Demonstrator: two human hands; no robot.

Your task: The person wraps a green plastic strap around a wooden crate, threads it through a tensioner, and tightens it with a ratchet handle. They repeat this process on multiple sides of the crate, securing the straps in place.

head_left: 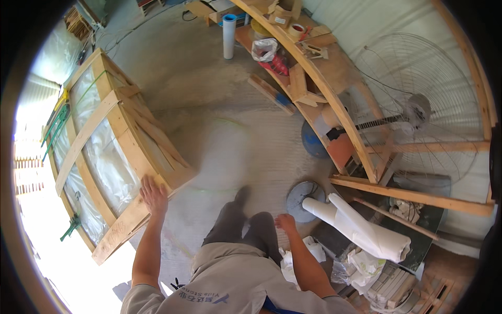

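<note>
My left hand (153, 195) lies on the near corner of a wooden crate (127, 137), its fingers stretched out over the board. Inside the slatted frame, clear plastic film (107, 162) covers the contents, which I cannot make out. Green strapping (61, 121) hangs over the crate's far left side, with another green piece (71, 226) lower down. My right hand (285, 223) hangs empty beside my right thigh, fingers loosely apart, touching nothing. To its right is a round grey disc-shaped base (303, 201) on the floor.
White rolls (361, 230) lean at the right, above plastic bags (363, 264). Ahead stands a wooden workbench (334, 68) with tape and a bag on it, and a large wire fan (418, 110) beyond. A blue-topped white roll (228, 36) stands upright; a plank (271, 94) lies nearby.
</note>
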